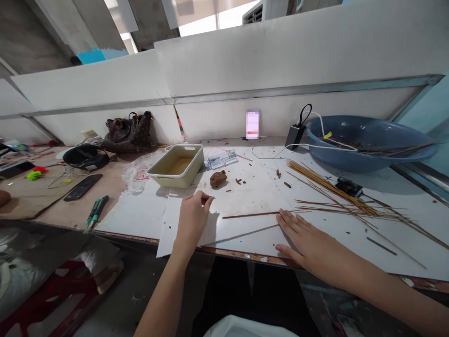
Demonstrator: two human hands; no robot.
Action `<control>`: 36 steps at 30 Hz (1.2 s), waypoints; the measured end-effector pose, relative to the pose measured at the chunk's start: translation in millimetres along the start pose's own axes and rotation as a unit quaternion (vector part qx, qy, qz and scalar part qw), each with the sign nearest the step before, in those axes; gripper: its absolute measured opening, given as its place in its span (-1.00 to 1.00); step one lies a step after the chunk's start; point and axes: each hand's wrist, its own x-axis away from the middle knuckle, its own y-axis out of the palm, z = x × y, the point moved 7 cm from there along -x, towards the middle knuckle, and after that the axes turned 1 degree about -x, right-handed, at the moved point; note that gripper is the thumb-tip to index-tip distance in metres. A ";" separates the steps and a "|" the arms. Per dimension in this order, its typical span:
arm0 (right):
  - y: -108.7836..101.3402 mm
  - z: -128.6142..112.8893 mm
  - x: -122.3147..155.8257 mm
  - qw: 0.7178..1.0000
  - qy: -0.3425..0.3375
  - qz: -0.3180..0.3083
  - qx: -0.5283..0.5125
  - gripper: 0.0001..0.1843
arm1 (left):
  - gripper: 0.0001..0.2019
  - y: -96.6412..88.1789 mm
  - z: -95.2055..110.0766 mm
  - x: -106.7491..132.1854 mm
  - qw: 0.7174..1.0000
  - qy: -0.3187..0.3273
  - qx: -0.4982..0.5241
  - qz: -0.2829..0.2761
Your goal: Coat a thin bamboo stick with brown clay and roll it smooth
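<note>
My left hand (pixel 195 209) is held just above the white work sheet, thumb and fingers pinched together; whatever they hold, if anything, is too small to make out. My right hand (pixel 302 236) lies flat with fingers stretched out, its fingertips over a thin brown-coated stick (pixel 249 215). The stick's pale bare end pokes out beyond the fingers to the right. A lump of brown clay-like paste (pixel 218 179) sits behind the hands, with small crumbs (pixel 240 181) of it alongside. Thin bamboo sticks (pixel 326 185) lie in a loose bundle to the right.
A cream plastic tub (pixel 168 181) stands behind my left hand. At back right are a large blue basin (pixel 351 161), a black power bank (pixel 295 136) and its white cable. A lit phone (pixel 252 124) leans on the partition. Green-handled cutters (pixel 96 211) lie left.
</note>
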 end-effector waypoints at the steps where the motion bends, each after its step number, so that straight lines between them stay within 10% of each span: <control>1: -0.5 -0.3 -0.2 1.000 0.002 -0.001 0.002 -0.01 | -0.81 -1.3 4.1 -5.1 1.000 -0.002 0.013 0.015; 7: 2.6 3.1 1.0 1.000 -0.006 0.014 0.003 -0.03 | -0.62 14.1 58.0 -4.9 0.988 0.139 0.065 -0.029; 15: -23.6 -13.2 -5.9 0.993 -0.008 0.102 -0.055 -0.07 | -0.45 66.2 124.7 88.1 0.966 0.211 -0.023 -0.146; 23: 6.2 -29.4 -41.2 0.998 -0.040 0.016 -0.050 -0.04 | -0.37 110.5 115.2 88.5 0.966 0.166 -0.105 -0.170; 36: 12.4 -22.2 -48.2 0.996 -0.053 0.073 -0.013 -0.11 | -0.43 103.8 109.4 77.0 0.966 0.149 -0.175 -0.116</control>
